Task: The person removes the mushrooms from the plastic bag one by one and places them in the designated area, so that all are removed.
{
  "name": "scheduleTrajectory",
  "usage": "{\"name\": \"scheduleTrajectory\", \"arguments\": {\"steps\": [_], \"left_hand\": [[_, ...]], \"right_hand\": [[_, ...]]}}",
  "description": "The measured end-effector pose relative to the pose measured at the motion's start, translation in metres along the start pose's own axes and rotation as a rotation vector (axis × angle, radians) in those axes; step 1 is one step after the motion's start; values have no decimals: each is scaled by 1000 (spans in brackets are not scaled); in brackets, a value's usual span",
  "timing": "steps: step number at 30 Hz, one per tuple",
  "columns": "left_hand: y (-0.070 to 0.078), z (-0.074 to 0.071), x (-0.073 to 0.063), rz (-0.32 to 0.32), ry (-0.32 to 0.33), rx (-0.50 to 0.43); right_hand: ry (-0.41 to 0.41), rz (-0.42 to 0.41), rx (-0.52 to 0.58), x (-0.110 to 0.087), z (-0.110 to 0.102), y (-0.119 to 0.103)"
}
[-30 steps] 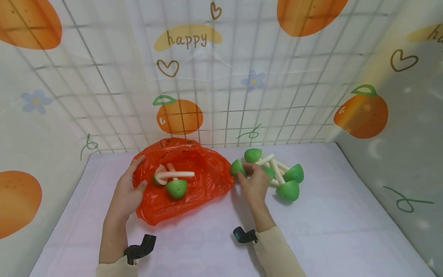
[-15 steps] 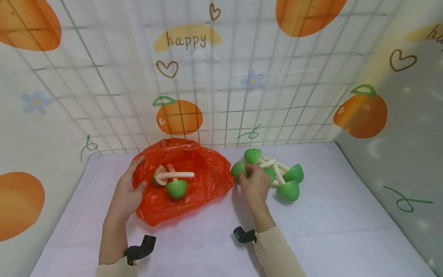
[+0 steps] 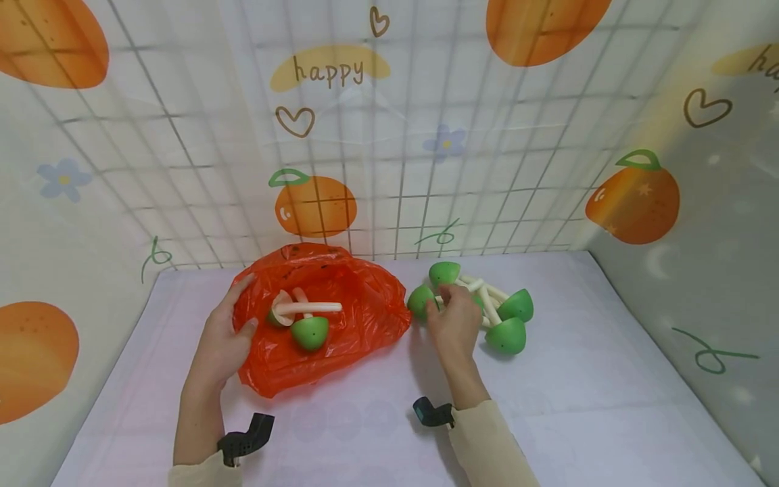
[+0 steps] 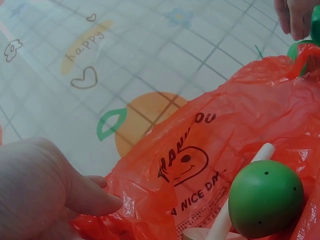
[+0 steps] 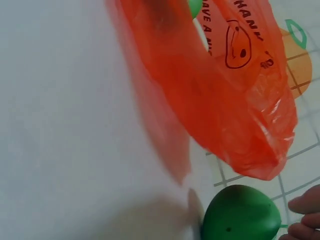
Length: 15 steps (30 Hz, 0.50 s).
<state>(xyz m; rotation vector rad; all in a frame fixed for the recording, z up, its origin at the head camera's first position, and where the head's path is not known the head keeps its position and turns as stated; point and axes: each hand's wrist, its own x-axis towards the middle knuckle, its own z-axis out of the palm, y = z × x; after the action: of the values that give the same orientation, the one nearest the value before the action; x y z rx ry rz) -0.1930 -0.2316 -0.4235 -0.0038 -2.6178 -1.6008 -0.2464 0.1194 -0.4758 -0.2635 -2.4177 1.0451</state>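
My left hand (image 3: 226,335) grips the left rim of a red plastic bag (image 3: 359,338), thumb inside the mouth and fingers along the outer side. Inside the bag lie a green-capped toy mushroom (image 3: 310,334) and another with its pale stem (image 3: 313,307) lying across. Right of the bag, my right hand (image 3: 455,321) has its thumb and forefinger around the stem of a toy mushroom, just behind its green cap (image 3: 420,302). In the right wrist view the fingers (image 5: 306,204) stand a little apart from that cap (image 5: 241,215). The hand hides part of the stem.
Several more toy mushrooms lie in a pile at the right, with green caps (image 3: 506,336) outward and white stems (image 3: 489,303) crossed. A white cloth (image 3: 341,433) covers the table. A printed curtain (image 3: 365,149) stands behind it.
My right hand has slid slightly right, from the mushroom's cap to its stem. That cap has come slightly down and right, and its stem has lowered. The left hand and bag have stayed put.
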Motion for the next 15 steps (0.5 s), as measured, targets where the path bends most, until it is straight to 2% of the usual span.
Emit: {"name": "scheduleTrajectory", "arguments": {"steps": [5, 10, 15], "left_hand": [[1, 0, 0, -10, -5, -1], [1, -1, 0, -9, 0, 6], [1, 0, 0, 2, -1, 6]], "right_hand": [[41, -61, 41, -1, -1, -4], [94, -175, 129, -5, 1, -11], [50, -249, 223, -13, 5, -24]]}}
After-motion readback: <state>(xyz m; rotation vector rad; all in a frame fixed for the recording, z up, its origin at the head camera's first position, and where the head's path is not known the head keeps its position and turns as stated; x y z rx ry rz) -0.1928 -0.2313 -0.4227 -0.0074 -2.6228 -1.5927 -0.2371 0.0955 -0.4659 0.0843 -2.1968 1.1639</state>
